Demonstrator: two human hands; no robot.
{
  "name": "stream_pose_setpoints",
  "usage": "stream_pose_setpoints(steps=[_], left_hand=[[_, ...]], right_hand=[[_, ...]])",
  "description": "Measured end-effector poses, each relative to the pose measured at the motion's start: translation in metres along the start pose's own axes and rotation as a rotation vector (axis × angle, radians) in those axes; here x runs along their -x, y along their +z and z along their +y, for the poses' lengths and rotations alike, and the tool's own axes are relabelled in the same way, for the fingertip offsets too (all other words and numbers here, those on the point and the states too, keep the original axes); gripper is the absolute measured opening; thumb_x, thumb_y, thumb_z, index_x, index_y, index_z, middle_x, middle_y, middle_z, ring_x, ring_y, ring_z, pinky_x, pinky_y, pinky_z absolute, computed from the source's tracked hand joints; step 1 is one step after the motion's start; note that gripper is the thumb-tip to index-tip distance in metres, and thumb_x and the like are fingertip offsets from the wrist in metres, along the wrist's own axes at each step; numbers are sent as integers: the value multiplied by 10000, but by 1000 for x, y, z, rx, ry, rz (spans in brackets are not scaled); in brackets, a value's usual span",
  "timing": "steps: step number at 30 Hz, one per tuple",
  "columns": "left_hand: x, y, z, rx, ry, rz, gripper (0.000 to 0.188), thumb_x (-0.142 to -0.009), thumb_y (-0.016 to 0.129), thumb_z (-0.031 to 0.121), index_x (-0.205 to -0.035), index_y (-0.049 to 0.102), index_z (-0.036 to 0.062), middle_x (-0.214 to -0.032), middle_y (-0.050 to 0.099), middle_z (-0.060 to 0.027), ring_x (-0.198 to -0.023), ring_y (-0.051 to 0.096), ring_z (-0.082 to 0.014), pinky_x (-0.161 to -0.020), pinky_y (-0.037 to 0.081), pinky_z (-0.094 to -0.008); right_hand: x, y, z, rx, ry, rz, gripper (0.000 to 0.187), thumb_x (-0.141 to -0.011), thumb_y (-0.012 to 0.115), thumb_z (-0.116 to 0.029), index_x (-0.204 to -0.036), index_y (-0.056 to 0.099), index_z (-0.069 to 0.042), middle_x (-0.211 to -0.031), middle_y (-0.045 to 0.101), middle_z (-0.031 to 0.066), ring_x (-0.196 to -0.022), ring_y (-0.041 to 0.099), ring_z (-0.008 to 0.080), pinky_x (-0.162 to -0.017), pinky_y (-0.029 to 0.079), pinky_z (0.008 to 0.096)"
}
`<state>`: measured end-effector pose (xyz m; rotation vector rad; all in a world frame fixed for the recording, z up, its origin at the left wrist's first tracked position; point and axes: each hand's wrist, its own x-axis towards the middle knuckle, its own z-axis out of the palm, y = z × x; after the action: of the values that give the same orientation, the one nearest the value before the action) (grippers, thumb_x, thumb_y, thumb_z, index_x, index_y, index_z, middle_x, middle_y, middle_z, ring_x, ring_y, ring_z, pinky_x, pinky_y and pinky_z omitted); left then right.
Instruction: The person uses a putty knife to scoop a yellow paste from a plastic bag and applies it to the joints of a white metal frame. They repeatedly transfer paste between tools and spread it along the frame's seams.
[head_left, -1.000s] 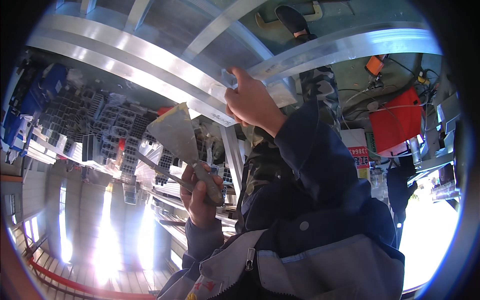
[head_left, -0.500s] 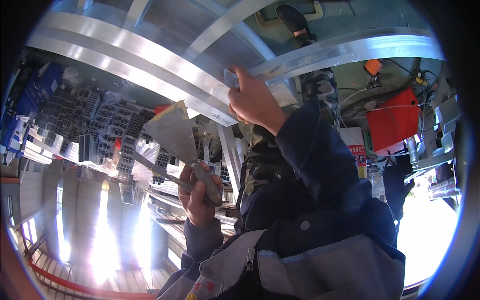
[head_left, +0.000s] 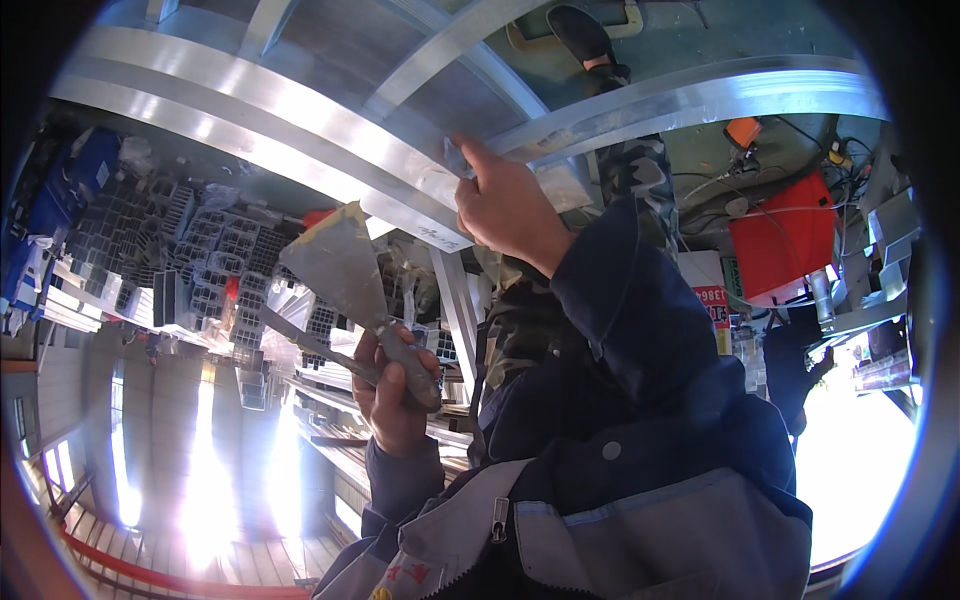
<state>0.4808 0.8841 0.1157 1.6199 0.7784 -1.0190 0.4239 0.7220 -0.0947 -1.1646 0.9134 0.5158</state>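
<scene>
Stacked metal profiles [head_left: 215, 255] behind scraper [head_left: 335, 275]; silvery frame [head_left: 700, 105] (partly hiding camouflaged leg [head_left: 638, 172])

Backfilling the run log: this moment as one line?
left hand: holds scraper, narrow tool | right hand: at metal frame, index finger extended

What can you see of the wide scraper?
The wide scraper has a flat, grey, metal-looking blade, flaring to a broad edge with yellowish residue, and a rounded, dull grey handle. The left hand grips the handle; the blade points toward the picture's upper left, above a narrower tool in that hand.
</scene>
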Motion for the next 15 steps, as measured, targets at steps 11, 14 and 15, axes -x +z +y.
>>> stream_pose_setpoints(steps=[11, 14, 15], left_hand=[[-1, 2, 1, -2, -14, 5, 578, -967, 635, 176, -1473, 395, 32, -1228, 550, -149, -915, 687, -220, -725, 593, -331], [-1, 1, 0, 4, -15, 10, 576, -968, 632, 175, -1474, 395, 34, -1230, 551, -149, -914, 686, -221, -728, 591, -334], [-1, 2, 0, 4, -15, 11, 576, -969, 632, 175, -1474, 394, 35, -1231, 551, -149, -914, 686, -221, -729, 592, -335]], right_hand=[[11, 7, 2, -13, -4, 21, 514, -940, 499, -100, -1438, 447, 15, -613, 647, 130, -553, 670, 251, -608, 534, 388], [15, 11, 3, -22, -10, 35, 522, -945, 504, -102, -1449, 438, 17, -606, 645, 123, -547, 664, 237, -606, 528, 378], [16, 13, 3, -22, -14, 42, 525, -946, 504, -101, -1452, 434, 18, -603, 644, 121, -546, 662, 233, -604, 526, 376]])
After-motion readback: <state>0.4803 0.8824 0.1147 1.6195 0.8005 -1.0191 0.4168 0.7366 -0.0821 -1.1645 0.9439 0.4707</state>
